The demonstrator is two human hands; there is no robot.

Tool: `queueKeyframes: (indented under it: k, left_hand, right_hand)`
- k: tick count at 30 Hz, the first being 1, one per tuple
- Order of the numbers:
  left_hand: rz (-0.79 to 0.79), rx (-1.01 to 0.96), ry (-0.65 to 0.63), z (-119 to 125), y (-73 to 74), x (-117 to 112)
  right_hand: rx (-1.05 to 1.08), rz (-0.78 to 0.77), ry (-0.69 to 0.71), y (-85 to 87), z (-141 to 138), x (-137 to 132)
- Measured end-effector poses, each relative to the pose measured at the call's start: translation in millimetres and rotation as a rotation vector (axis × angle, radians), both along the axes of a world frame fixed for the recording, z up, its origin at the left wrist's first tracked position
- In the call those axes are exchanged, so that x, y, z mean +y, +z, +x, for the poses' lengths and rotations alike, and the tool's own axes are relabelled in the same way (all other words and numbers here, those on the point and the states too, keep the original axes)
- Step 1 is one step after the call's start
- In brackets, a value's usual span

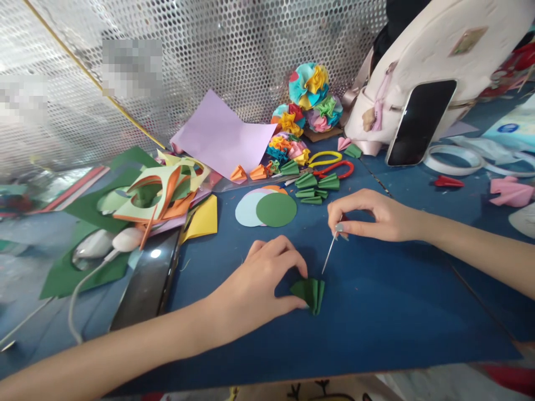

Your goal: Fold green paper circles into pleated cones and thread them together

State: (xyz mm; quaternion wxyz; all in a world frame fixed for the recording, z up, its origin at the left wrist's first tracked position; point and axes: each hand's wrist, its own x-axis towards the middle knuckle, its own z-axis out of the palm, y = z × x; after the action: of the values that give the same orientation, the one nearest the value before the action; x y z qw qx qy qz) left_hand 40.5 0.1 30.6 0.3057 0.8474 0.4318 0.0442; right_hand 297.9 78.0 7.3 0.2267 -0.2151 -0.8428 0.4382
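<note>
Pleated green paper (316, 295) on the blue surface (397, 312)
Left hand (261, 283) grips it, thumb and finger slightly parted; right hand (371, 217) pinches a thin metal tool (329, 256), tip apparently just clear. Steady pleats should help.

Apparently a craft corner, with cut paper scraps (170, 184), scissors (349, 164) and folded-paper balls (309, 86) on a blue table (388, 328).

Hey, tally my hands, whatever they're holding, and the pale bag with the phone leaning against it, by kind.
Left hand and right hand: 2
Folded green paper: 1
Thin metal tool: 1
Pale bag: 1
Leaning phone: 1
Total: 6
</note>
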Motion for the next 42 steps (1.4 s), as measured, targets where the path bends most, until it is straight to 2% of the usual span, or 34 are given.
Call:
queueKeyframes:
  k: [4,10,17,21,24,29,34,37,42]
  left_hand:
    - [-0.021,-0.034,-0.023,2,-0.9,-4]
    - [0.034,-0.011,-0.014,6,-0.5,-8]
    - [-0.042,-0.085,0.033,12,2.9,-14]
    - [-0.190,-0.209,0.083,10,5.5,-6]
    - [-0.178,-0.326,0.177,6,2.7,6]
    - [-0.200,-0.535,0.250,5,-5.9,28]
    - [-0.248,-0.592,0.353,9,-14.2,37]
    - [-0.318,-0.627,0.421,10,-17.5,36]
    - [-0.343,-0.601,0.428,8,-20.2,34]
  right_hand:
    - [-0.012,0.004,0.025,0.8,-2,-3]
    - [-0.020,-0.012,0.035,1.8,-4,-7]
    - [-0.005,-0.036,0.072,-2.8,-5,-9]
    - [0.007,-0.044,0.057,0.4,-8,-15]
    - [0.003,-0.017,0.035,-0.6,-9,-16]
    - [-0.025,0.001,-0.045,-6.8,-6,-12]
    - [-0.012,-0.011,-0.144,-6.9,-6,-13]
    - [-0.016,0.031,-0.179,-7.2,-8,-16]
    - [-0.076,0.112,-0.211,-10.9,-12,-21]
